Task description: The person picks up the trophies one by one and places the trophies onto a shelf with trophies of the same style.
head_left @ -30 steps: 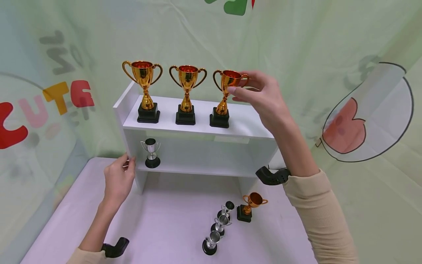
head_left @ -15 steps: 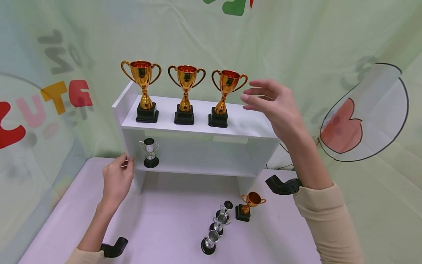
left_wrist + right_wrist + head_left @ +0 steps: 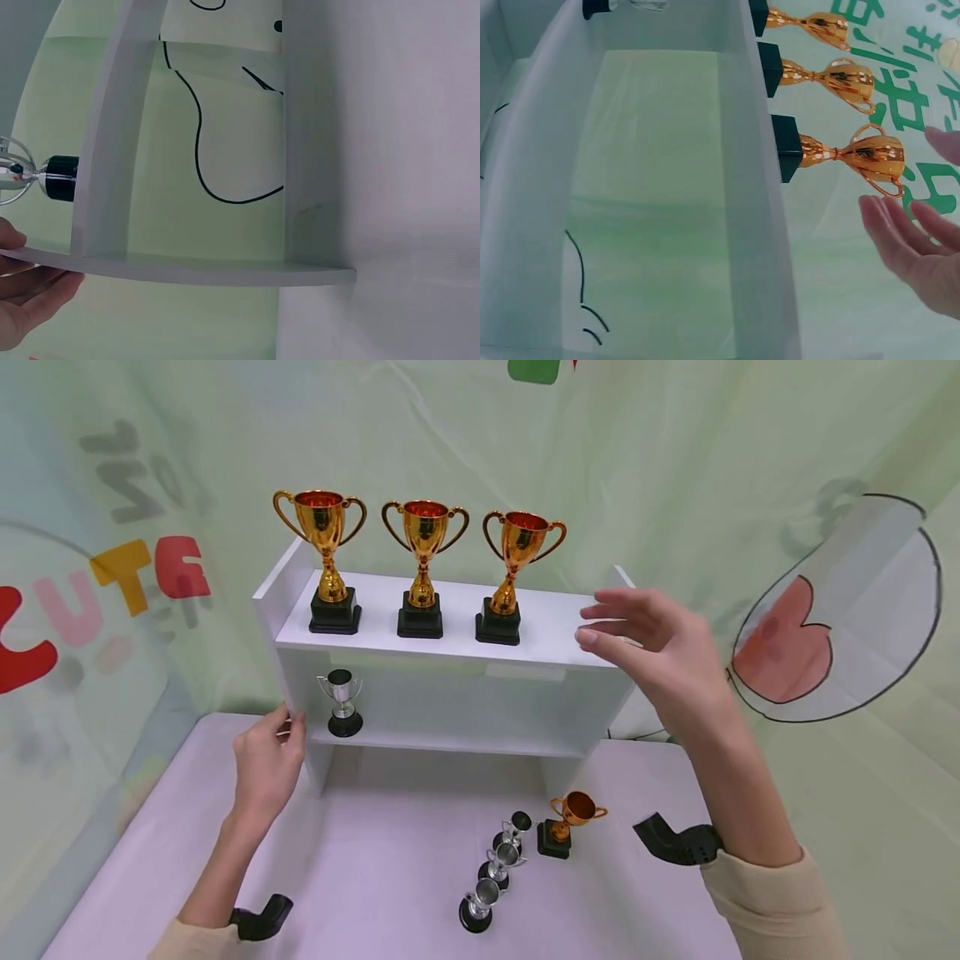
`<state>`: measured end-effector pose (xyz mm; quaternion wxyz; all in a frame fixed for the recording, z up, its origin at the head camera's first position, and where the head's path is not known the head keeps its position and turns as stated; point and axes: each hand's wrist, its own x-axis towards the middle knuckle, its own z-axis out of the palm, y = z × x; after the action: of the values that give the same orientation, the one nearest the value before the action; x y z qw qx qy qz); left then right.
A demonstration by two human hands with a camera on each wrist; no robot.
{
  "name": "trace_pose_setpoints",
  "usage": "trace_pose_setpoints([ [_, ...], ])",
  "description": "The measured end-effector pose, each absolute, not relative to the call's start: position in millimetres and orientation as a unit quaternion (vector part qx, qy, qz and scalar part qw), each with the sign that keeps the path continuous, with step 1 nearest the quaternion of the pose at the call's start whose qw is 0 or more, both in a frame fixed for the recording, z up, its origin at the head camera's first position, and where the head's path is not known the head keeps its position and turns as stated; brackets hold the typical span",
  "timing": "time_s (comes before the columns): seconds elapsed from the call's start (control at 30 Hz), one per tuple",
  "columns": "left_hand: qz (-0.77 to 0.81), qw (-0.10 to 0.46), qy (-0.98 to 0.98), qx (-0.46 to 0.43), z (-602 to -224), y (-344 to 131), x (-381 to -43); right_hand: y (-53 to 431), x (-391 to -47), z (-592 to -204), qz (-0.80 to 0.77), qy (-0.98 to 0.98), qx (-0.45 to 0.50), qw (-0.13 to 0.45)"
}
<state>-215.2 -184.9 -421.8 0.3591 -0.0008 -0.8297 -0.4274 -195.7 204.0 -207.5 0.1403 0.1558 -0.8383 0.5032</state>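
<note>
Three gold trophies on black bases stand in a row on the top board of a white shelf (image 3: 558, 631): the left trophy (image 3: 321, 520), the middle trophy (image 3: 425, 531) and the right trophy (image 3: 521, 537). My right hand (image 3: 667, 652), holding nothing, hovers at the right end of that board with fingers loosely bent, apart from the right trophy. Low on the shelf's left side, my left hand (image 3: 267, 764) pinches the side panel; the left wrist view shows thumb and fingers (image 3: 52, 296) on either side of it. A small silver trophy (image 3: 342, 693) stands beside that hand on the middle board.
On the white table (image 3: 405, 860), three small silver trophies (image 3: 483, 897) stand in a slanting line in front of the shelf. Another gold trophy (image 3: 577, 810) is to their right. A printed cloth (image 3: 825, 827) hangs behind and at the sides.
My right hand has let go of the right gold trophy's handle and moved away to the right and down. That trophy stays standing on the board. My left hand has kept its place.
</note>
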Motion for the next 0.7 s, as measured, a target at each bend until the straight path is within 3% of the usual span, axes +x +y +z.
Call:
trace_pose_setpoints([
  [0.23,-0.425,0.358,-0.831,-0.002,-423,-187,-216,214,-185,-243,0.570,-0.768,0.249,0.152],
  [0.7,-0.428,0.349,-0.834,0.003,-421,-187,-216,235,-174,-307,0.542,-0.780,0.284,0.133],
])
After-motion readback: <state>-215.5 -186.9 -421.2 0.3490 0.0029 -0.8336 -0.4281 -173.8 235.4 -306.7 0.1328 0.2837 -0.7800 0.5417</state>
